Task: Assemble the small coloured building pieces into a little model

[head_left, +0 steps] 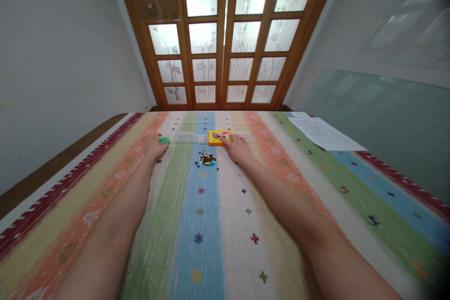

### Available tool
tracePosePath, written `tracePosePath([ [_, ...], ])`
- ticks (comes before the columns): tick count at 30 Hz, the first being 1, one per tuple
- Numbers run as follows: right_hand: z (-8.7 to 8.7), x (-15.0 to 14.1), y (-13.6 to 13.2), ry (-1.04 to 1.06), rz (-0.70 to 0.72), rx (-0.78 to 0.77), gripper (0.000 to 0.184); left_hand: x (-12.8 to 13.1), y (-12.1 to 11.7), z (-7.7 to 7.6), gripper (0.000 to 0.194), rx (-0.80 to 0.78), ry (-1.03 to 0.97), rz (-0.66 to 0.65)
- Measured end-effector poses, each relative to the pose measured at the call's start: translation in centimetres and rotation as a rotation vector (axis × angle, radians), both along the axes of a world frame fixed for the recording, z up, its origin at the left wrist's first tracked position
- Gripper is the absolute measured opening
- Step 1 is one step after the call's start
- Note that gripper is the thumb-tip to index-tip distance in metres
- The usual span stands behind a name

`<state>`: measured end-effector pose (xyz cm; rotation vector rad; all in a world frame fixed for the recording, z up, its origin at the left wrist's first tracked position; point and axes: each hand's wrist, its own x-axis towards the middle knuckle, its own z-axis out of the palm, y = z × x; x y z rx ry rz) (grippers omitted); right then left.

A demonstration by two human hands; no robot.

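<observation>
Two bare arms, much alike in build. Left arm: bare from wrist to the frame's lower edge; smooth outline, slim at the wrist, broadening steadily along its length. Right arm: likewise bare, narrow wrist, fuller further down, soft shading along its inner edge. Left grip: a bare hand, small in view, rounded contours. Right grip: a bare hand too, slender fingers, thumb distinct. Nails and finer surface detail too small to tell.
</observation>
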<state>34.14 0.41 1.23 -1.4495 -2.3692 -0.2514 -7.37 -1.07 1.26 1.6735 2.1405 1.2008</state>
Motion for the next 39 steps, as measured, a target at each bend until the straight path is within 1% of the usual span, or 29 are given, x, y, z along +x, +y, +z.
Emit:
tracePosePath([
  [1,0.1,0.0,-0.1,-0.001,-0.005,0.009,0.048,-0.2,0.0,0.0,0.053,-0.018,0.026,0.017],
  [3,0.2,-0.1,-0.2,0.004,-0.013,0.018,0.047,-0.3,0.0,-0.1,0.05,-0.035,0.128,0.094],
  [6,0.3,-0.2,-0.5,0.035,-0.028,0.008,0.047,0.1,-0.2,0.2,0.045,0.051,0.165,0.194],
  [8,0.4,-0.3,-0.7,0.074,-0.041,0.006,0.05,1.2,-0.5,0.7,0.044,0.131,0.174,0.206],
  [10,0.6,-0.5,-0.8,0.121,-0.026,0.022,0.049,2.9,-0.8,1.3,0.044,0.195,0.18,0.14],
  [11,0.7,-0.6,-0.9,0.145,-0.002,0.036,0.048,4.0,-1.0,1.6,0.045,0.219,0.175,0.08],
  [13,1.1,-0.9,-1.3,0.191,0.073,0.07,0.046,6.7,-1.5,2.1,0.045,0.246,0.15,-0.082],
  [16,1.7,-1.4,-2.1,0.245,0.227,0.135,0.045,11.1,-2.5,2.6,0.048,0.244,0.103,-0.321],
  [17,1.8,-1.6,-2.4,0.254,0.284,0.158,0.044,12.4,-2.9,2.7,0.049,0.241,0.073,-0.368],
  [19,2.0,-2.0,-3.1,0.255,0.388,0.196,0.04,14.7,-3.7,2.7,0.052,0.237,-0.014,-0.419],
  [22,1.9,-2.6,-3.7,0.235,0.462,0.199,0.035,16.7,-4.6,2.6,0.048,0.222,-0.091,-0.472],
  [27,1.5,-2.9,-3.6,0.213,0.429,0.153,0.03,17.6,-5.4,2.7,0.049,0.201,-0.132,-0.492],
  [30,1.5,-2.9,-3.7,0.175,0.403,0.176,0.03,17.9,-5.6,2.7,0.05,0.203,-0.2,-0.469],
  [32,1.6,-3.1,-4.0,0.148,0.369,0.207,0.029,18.1,-5.7,2.7,0.05,0.212,-0.207,-0.45],
  [36,1.8,-3.8,-4.6,0.125,0.289,0.262,0.025,18.3,-5.7,2.7,0.049,0.206,-0.107,-0.437],
  [39,1.8,-4.1,-4.5,0.13,0.231,0.29,0.022,18.2,-5.7,2.7,0.053,0.203,-0.023,-0.453],
])
